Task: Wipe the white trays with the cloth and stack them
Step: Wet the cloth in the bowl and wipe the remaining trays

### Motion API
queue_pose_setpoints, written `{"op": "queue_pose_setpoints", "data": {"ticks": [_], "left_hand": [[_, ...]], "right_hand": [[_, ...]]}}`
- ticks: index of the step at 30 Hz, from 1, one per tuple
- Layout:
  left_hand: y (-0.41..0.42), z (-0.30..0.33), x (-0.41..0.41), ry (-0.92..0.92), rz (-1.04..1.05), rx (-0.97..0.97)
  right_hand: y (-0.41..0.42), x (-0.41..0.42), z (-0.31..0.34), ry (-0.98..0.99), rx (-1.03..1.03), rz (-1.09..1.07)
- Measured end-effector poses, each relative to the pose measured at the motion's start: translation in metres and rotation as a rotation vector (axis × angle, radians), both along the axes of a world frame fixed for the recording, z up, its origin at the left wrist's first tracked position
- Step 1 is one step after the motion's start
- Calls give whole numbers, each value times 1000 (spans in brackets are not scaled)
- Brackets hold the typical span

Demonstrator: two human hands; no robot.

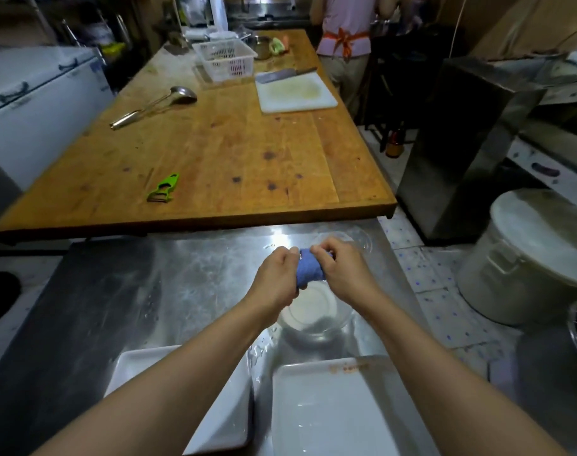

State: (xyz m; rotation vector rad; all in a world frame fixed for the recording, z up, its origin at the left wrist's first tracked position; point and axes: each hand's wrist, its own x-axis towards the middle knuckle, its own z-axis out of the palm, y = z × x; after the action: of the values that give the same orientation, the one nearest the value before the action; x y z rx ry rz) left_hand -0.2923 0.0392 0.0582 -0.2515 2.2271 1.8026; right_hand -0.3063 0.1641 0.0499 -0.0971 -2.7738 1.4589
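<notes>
Above the glass bowl [315,312], wringing the cloth [310,269], both hands' fingers [323,250] holding it; trays [329,413] at six o'clock, side by side.

Item count, as visible:
- Two white rectangular trays [234,406] [329,413] on the steel counter.
- One blue cloth [310,269].
- Two clear glass bowls [316,315] [359,240].
- One green plastic peeler [163,188].
- One steel ladle [155,105].
- One white plastic cutting board [295,93].
- One cleaver [283,75].
- One white plastic basket [226,60].
</notes>
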Motion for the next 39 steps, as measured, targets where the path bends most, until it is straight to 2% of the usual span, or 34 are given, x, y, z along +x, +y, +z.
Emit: {"op": "queue_pose_setpoints", "data": {"ticks": [3,8,11,13,16,18,20,23,25,26,28,30,33,36,37,39], "left_hand": [[-4,-16,-5,220,-108,-180],[-10,-32,-16,390,-350,-377],[-9,-38,-18,452,-414,-478],[-6,-39,-20,321,-333,-324],[-5,-36,-25,-98,-161,207],[-10,-32,-28,-411,-89,539],[-12,-25,-27,-657,-83,721],[-6,-19,-24,-774,-110,859],[-1,-15,-20,-732,-142,903],[0,-14,-19,-677,-172,890],[-2,-12,-16,-501,-263,780],[-8,-12,-16,-290,-378,565],[-17,-15,-19,-60,-484,105],[-20,-23,-25,227,-618,-461],[-19,-28,-26,287,-646,-597],[-16,-38,-28,337,-639,-745]], "right_hand": [[0,-9,-12,-168,-64,-40],[5,-15,-19,-558,-335,-61],[7,-14,-22,-575,-400,-70],[11,-13,-22,-487,-419,-58],[21,-10,-20,-348,-443,67],[26,-7,-19,-243,-346,179],[27,-4,-21,-115,-233,275],[17,0,-22,124,-77,287],[10,-2,-22,200,-81,153],[8,-5,-20,172,-144,83],[7,-10,-14,-12,-357,14],[7,-15,-10,-230,-496,22],[4,-18,-13,-434,-493,36],[-1,-24,-22,-574,-447,24],[-3,-26,-26,-604,-414,5],[-7,-30,-34,-638,-376,-45]]}}
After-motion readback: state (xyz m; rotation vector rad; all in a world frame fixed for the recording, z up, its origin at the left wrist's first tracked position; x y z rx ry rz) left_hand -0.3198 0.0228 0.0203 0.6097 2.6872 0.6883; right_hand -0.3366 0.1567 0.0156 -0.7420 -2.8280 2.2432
